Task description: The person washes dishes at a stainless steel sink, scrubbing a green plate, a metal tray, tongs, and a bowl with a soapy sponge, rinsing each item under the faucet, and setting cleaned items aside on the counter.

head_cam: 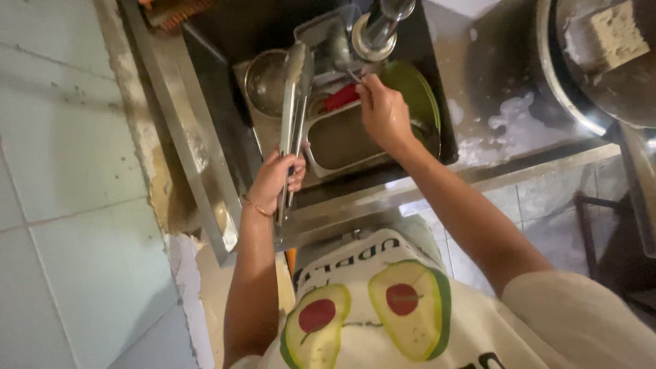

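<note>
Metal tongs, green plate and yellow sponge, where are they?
long metal tongs (pixel 292 102): head view, middle of the arms, above the left hand.
round green plate (pixel 415 87): head view, bare upper rim.
yellow rectangular sponge (pixel 618 33): head view, top face.

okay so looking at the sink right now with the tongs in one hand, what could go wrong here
The left hand grips the metal tongs only at their lower end, so the long arms could swing and knock the small steel bowl beside them. The sink is crowded: the right hand reaches over a steel tray and a green plate, which might shift or clatter. Suds on the wet counter suggest slippery hands, so the grip could slip.
</note>
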